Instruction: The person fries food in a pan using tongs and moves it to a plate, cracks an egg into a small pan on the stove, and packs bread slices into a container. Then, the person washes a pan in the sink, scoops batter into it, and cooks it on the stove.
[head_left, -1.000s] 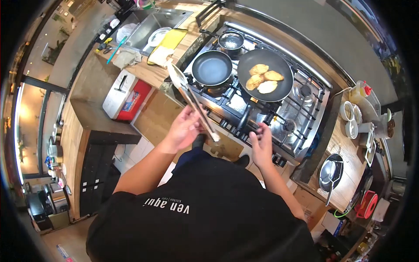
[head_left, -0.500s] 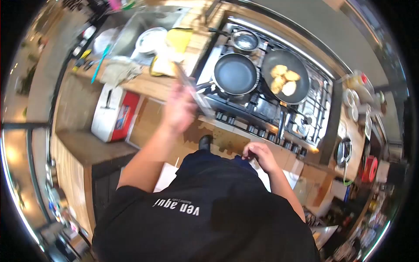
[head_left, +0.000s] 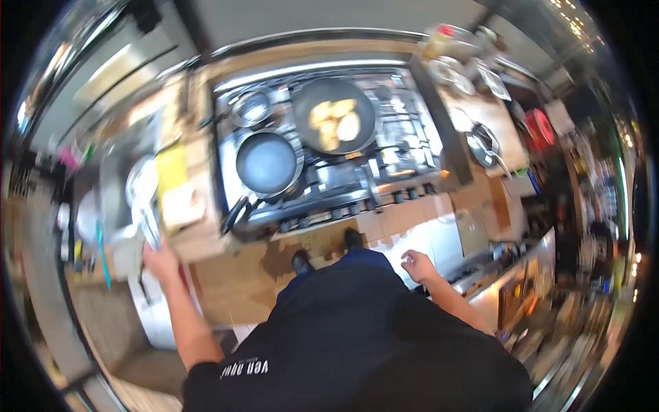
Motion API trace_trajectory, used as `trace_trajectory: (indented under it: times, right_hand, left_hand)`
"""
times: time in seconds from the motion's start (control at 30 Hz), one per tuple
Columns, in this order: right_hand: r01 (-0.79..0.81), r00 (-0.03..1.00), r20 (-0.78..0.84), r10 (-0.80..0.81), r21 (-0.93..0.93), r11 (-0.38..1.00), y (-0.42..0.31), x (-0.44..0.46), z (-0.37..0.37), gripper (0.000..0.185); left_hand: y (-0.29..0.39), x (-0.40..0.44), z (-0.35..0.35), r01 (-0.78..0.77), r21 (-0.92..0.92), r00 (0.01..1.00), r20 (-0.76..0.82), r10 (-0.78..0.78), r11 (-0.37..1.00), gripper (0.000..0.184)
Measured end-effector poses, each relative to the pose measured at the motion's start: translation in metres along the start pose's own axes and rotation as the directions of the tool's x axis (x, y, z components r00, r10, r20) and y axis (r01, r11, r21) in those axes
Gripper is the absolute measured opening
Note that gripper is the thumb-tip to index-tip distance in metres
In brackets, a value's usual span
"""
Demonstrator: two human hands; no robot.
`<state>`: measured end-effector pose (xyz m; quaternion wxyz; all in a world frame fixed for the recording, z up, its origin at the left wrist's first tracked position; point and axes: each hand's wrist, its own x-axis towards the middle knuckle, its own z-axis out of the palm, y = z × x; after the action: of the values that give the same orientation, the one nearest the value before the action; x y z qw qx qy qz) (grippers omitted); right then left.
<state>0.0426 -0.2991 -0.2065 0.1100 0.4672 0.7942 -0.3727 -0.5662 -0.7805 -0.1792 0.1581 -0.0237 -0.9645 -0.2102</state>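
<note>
Head view: it has swung round over the last second, and motion blur softens much of it.
Sink [head_left: 113, 165]: beyond the left hand, with a white plate [head_left: 141, 178] in it.
Tongs [head_left: 149, 230]: reach from the left hand toward the plate; whether they touch it I cannot tell. A second ago they were in front of the stove [head_left: 329, 180].
Left hand [head_left: 162, 262]: wrapped around the near end of the tongs, arm stretched out sideways.
Small pan [head_left: 266, 163]: between the hands, farther out.
Food [head_left: 329, 130]: lies in the big pan [head_left: 364, 103], between the hands and farther out, toward the right one. With the tongs gone from there, handling of the pieces looks paused.
Right hand [head_left: 420, 266]: loosely curled, apparently holding nothing, low beside the body; it has left the big pan's handle area.
</note>
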Motion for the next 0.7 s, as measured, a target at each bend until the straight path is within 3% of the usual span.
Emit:
trace_trajectory:
  times: [0.03, 0.07, 0.1, 0.13, 0.2, 0.27, 0.33, 0.43, 0.47, 0.6, 0.7]
  right_hand:
    - [0.056, 0.997, -0.060, -0.052, 0.058, 0.997, -0.013, -0.003, -0.013, 0.023]
    - [0.125, 0.986, -0.126, -0.112, 0.102, 0.987, -0.027, 0.000, -0.031, 0.022]
    - [0.204, 0.959, -0.219, -0.182, 0.082, 0.976, -0.040, 0.003, -0.054, 0.022]
    - [0.289, 0.919, -0.294, -0.263, 0.048, 0.956, -0.054, 0.009, -0.079, 0.023]
    - [0.419, 0.805, -0.471, -0.362, 0.019, 0.908, -0.078, 0.032, -0.136, 0.023]
    - [0.470, 0.704, -0.583, -0.406, -0.045, 0.881, -0.096, 0.067, -0.203, 0.022]
    - [0.451, 0.729, -0.572, -0.377, -0.012, 0.892, -0.114, 0.101, -0.276, 0.021]
    - [0.460, 0.683, -0.567, -0.460, -0.155, 0.874, -0.105, 0.183, -0.374, 0.022]
    - [0.469, 0.674, -0.569, -0.471, -0.163, 0.868, -0.098, 0.217, -0.402, 0.023]
    - [0.487, 0.639, -0.574, -0.511, -0.213, 0.847, -0.089, 0.331, -0.478, 0.023]
    - [0.473, 0.664, -0.572, -0.482, -0.177, 0.863, -0.110, 0.406, -0.507, 0.032]
  left_hand:
    - [0.009, -0.002, -0.005, 0.013, 0.065, 1.000, 0.014, -0.014, 0.998, 0.054]
    - [0.032, -0.006, -0.019, 0.092, -0.006, 0.992, 0.088, -0.091, 0.996, 0.058]
    - [0.039, -0.008, -0.018, 0.037, 0.280, 0.999, -0.019, -0.033, 0.959, 0.063]
    - [0.045, -0.013, -0.019, 0.009, 0.343, 0.995, -0.098, 0.027, 0.939, 0.068]
    - [0.075, -0.014, -0.022, 0.048, 0.383, 0.997, -0.073, -0.021, 0.923, 0.068]
    - [0.116, -0.027, -0.024, -0.148, 0.349, 0.949, -0.213, 0.233, 0.925, 0.066]
    - [0.163, -0.034, -0.021, -0.175, 0.335, 0.943, -0.213, 0.256, 0.926, 0.065]
    - [0.258, -0.061, -0.031, -0.404, 0.240, 0.840, -0.285, 0.462, 0.883, 0.061]
    - [0.286, -0.071, -0.033, -0.396, 0.250, 0.840, -0.290, 0.459, 0.883, 0.061]
    - [0.380, -0.117, -0.032, -0.474, 0.172, 0.814, -0.287, 0.505, 0.863, 0.054]
    - [0.435, -0.158, -0.049, -0.527, 0.074, 0.831, -0.163, 0.531, 0.847, 0.051]
